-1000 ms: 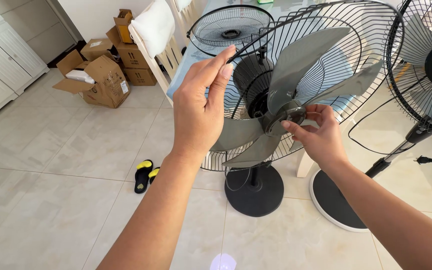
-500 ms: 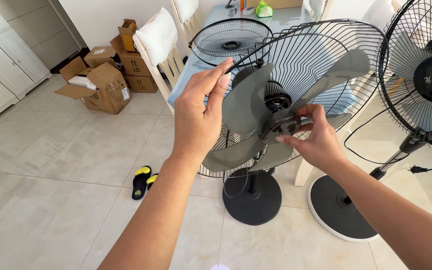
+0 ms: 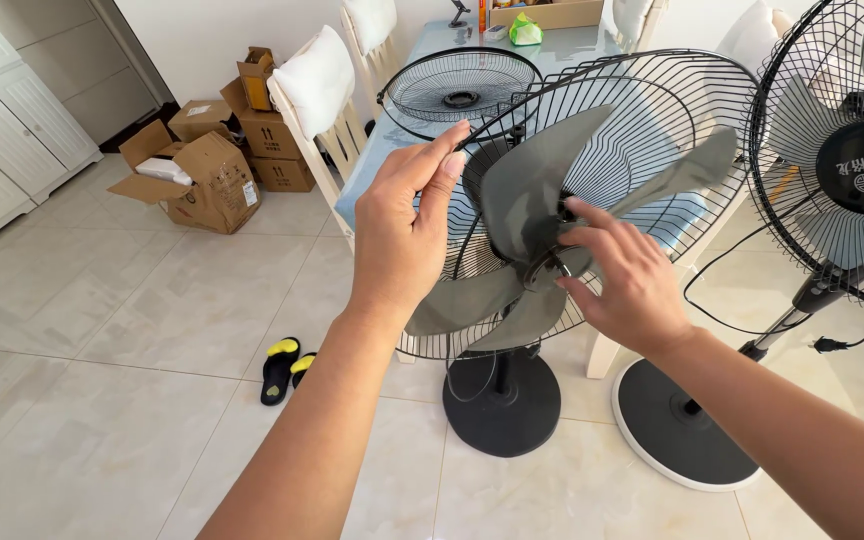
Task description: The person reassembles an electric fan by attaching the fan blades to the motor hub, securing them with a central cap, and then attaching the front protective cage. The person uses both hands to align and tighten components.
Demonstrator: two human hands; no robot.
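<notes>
While the left hand (image 3: 399,235) pinches the rim of the rear guard (image 3: 652,110) between thumb and forefinger at the guard's upper left edge, the right hand (image 3: 624,280) lies over the hub of the grey blade (image 3: 527,190), fingers bent round the hub and touching it; whether they grip it tight cannot be told. Blade: translucent grey, several vanes, seated at the centre of the black wire guard, front side uncovered. Guard: tilted, mounted on a pole above a round black base (image 3: 501,403) standing on the tiled floor (image 3: 152,330). Loose front grille (image 3: 460,88): black wire, round, lying flat on the table (image 3: 552,45) behind the fan. Second fan (image 3: 852,170): to the right, fully caged, dark centre cap, on a stand with a white-edged round base (image 3: 677,425); a black cord (image 3: 727,270) hangs beside it. Chair (image 3: 317,90): pale wood, white cover over the back, standing at the table's left side. Cardboard boxes (image 3: 217,150): several, some open, stacked near the wall at upper left. Slippers (image 3: 285,365): black and yellow, one pair, on the floor left of the black base. Cabinet (image 3: 2,120): white, panelled doors, far left.
</notes>
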